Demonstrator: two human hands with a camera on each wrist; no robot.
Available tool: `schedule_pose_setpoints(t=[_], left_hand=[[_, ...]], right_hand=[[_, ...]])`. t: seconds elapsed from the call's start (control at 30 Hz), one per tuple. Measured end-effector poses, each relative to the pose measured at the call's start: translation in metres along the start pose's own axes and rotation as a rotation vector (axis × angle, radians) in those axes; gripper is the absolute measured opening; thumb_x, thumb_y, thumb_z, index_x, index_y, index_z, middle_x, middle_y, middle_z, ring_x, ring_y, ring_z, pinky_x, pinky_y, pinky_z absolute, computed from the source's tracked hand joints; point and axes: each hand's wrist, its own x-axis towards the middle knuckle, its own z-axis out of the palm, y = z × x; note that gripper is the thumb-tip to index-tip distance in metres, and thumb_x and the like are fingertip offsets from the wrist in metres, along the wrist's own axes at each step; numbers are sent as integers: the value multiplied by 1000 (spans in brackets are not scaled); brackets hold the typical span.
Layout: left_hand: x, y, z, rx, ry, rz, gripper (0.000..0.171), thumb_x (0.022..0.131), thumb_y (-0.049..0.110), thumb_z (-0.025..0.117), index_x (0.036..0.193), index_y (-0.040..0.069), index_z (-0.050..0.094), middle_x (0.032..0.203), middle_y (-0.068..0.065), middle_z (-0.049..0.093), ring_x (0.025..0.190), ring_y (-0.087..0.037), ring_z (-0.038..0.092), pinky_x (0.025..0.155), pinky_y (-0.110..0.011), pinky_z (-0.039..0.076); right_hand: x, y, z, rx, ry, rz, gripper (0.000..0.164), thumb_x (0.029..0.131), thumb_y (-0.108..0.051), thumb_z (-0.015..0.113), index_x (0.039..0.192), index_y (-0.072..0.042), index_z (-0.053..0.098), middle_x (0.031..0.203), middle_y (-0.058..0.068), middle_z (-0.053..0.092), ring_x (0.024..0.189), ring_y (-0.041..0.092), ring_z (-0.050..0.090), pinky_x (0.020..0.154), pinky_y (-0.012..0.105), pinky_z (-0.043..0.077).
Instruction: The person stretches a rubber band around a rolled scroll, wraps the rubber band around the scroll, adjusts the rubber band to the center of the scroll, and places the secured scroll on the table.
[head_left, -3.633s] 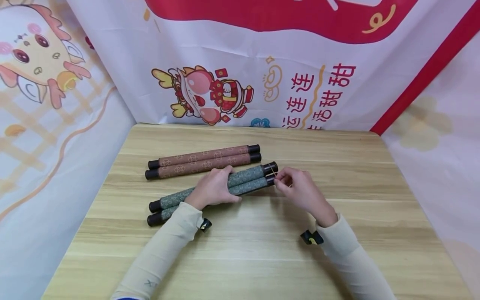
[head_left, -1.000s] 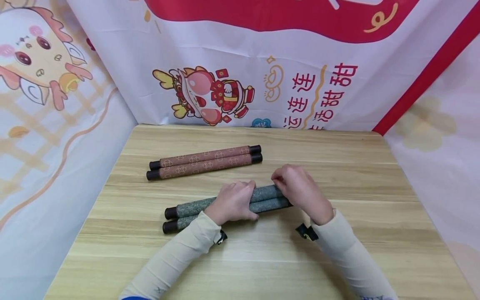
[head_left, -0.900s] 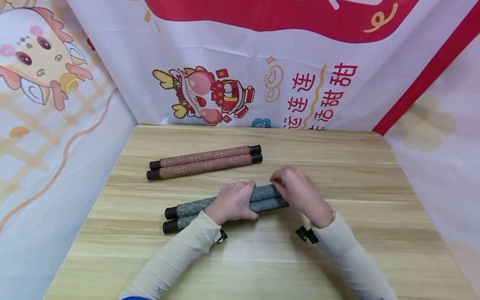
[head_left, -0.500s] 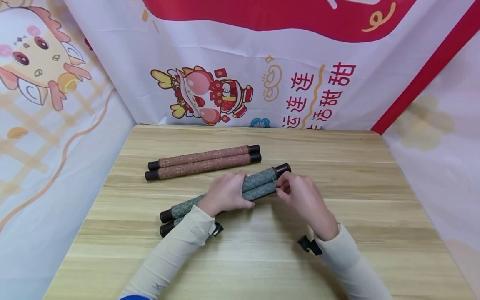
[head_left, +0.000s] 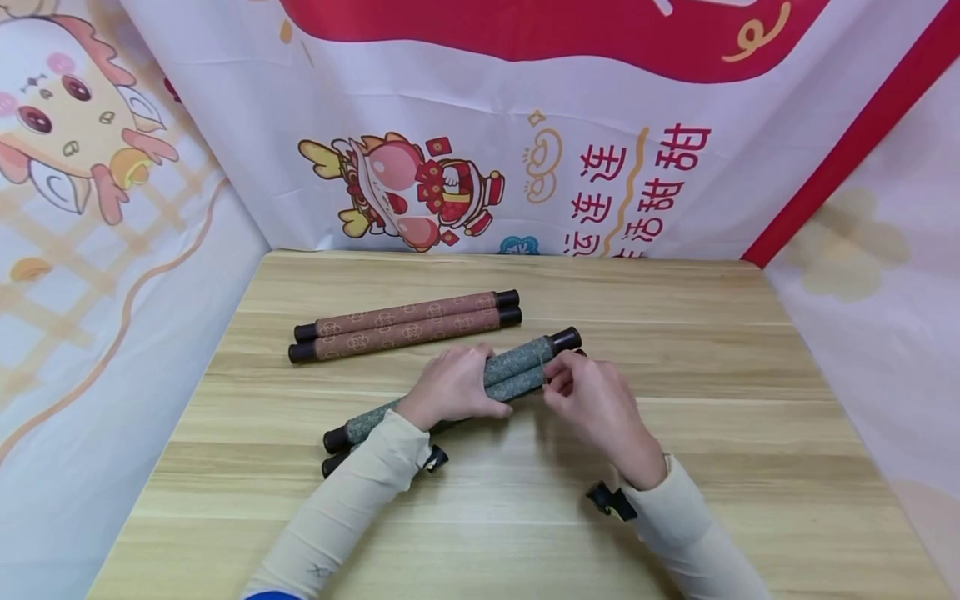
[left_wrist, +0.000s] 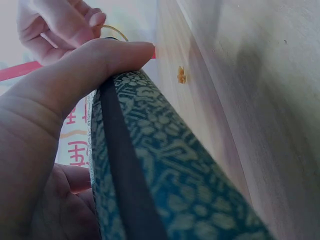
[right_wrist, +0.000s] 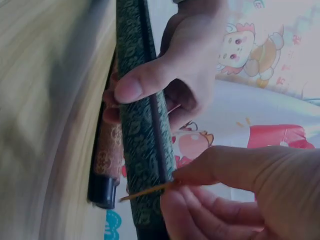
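Observation:
A green patterned scroll [head_left: 516, 362] with black end knobs, rolled into two parallel rolls, is tilted with its right end farther back in the head view. My left hand [head_left: 452, 387] grips it round the middle, with the thumb lying along the near roll. Near the right end, my right hand [head_left: 600, 410] pinches a thin yellowish rubber band [right_wrist: 148, 191] between thumb and forefinger. In the right wrist view the band crosses the green cover just inboard of the black knob. My right fingers partly hide the nearer knob.
Behind the green scroll, a reddish-brown scroll [head_left: 405, 326] with black knobs lies on the wooden table [head_left: 675, 333], its two rolls side by side. A printed white and red cloth [head_left: 480, 83] hangs along the table's back edge.
The rubber band was at the black knobs at first; it now sits on the green cover. Both hands and the green scroll have shifted slightly. The brown scroll has stayed put.

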Motion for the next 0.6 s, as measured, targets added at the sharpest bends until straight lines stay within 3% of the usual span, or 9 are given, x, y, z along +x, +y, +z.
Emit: schedule_pose_setpoints(t=[0.17,0.6], left_hand=[[2,-1,-2,6,-14,-12,83,68,52,96,132,9,66,103,-3,72,86,-18,65,76,-40,58],[5,2,-5,-27,-15,9,83,67,50,97,131,6,67,105,-2,72,89,-17,65,81,-38,58]], right_hand=[[-2,4,-3,-83,-62,55,9,84,-11,81,91,-14,77,82,-3,77,71,10,68,64,31,54],[-3,16,-1,-76,-169,93,10,92,-18,80,101,-15,83,89,-1,78,76,12,67,62,28,51]])
